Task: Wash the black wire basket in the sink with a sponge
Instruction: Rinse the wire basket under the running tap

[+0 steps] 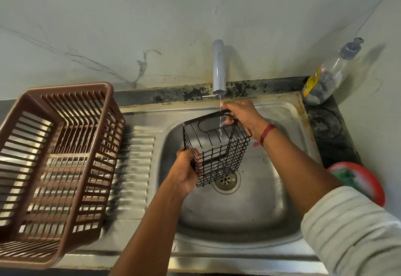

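Two hands hold your black wire basket (217, 145) above the sink (238, 221) bowl. Left hand (184, 173) curls round its lower end by the drain (225, 181). Long axis tilts up and away, rim toward the tap (218, 69). Thin grid wires, solid band with oval cutout. Right hand (243, 117) grips that rim under the running water.

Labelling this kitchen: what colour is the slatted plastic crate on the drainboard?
The slatted plastic crate is brown; head view.

The dark desk (329, 138) holds a steel sink (238, 254). A brown crate (65, 93) sits on its left drainboard (134, 167). A clear bottle (323, 80) stands far right, a red bowl (378, 188) nearer.
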Action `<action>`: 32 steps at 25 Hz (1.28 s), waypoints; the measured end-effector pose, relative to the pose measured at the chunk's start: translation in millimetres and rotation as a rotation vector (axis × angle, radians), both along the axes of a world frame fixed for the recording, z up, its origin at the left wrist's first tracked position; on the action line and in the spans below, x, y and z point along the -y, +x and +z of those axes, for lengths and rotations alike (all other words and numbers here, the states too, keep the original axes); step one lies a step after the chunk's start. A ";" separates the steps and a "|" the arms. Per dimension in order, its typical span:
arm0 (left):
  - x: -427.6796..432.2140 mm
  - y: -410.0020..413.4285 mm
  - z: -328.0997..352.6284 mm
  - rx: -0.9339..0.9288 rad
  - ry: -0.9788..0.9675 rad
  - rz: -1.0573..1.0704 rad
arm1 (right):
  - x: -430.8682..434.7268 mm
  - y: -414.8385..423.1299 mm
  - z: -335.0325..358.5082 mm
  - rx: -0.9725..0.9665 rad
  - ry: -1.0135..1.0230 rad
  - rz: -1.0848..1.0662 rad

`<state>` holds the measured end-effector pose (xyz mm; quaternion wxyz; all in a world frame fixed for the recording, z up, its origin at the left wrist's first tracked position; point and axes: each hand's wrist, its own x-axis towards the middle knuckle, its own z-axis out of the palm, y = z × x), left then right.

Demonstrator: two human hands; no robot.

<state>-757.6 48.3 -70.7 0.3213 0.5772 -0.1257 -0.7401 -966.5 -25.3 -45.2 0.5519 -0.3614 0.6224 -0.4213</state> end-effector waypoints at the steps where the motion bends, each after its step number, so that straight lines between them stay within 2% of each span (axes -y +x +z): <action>1: 1.8 5.6 -3.3 0.008 0.009 -0.029 | -0.3 1.4 -2.2 -0.036 -0.017 -0.010; 5: 5.8 34.0 -1.6 0.021 0.070 -0.073 | -2.6 4.0 -7.8 -0.066 0.001 0.001; 7: 10.0 46.8 4.9 0.073 0.021 -0.112 | -3.7 4.5 -6.8 -0.086 -0.004 0.020; 11: 22.9 36.9 36.2 0.425 -0.375 -0.274 | -0.6 8.5 3.2 -0.170 -0.012 0.130; 14: 32.7 17.6 57.6 0.613 -0.633 -0.642 | 4.6 17.3 8.3 -0.252 -0.013 0.212; 16: 35.1 10.5 54.8 0.789 -0.693 -0.836 | 9.0 21.5 11.2 -0.310 -0.019 0.270; 21: 41.2 -8.5 48.9 1.181 -0.677 -0.925 | 16.3 33.2 25.2 -0.419 -0.063 0.423; 23: 44.1 -12.9 52.2 1.110 -0.646 -0.930 | 16.9 37.4 30.3 -0.448 -0.080 0.468; 26: 38.4 -15.9 58.8 0.731 -0.492 -0.762 | 16.4 40.4 30.1 -0.441 -0.088 0.502; 29: 32.3 -17.7 64.8 0.708 -0.443 -0.680 | 17.2 41.2 28.1 -0.387 -0.084 0.491; 32: 25.1 -15.2 73.1 0.411 -0.261 -0.680 | 17.8 42.2 28.7 -0.400 -0.079 0.535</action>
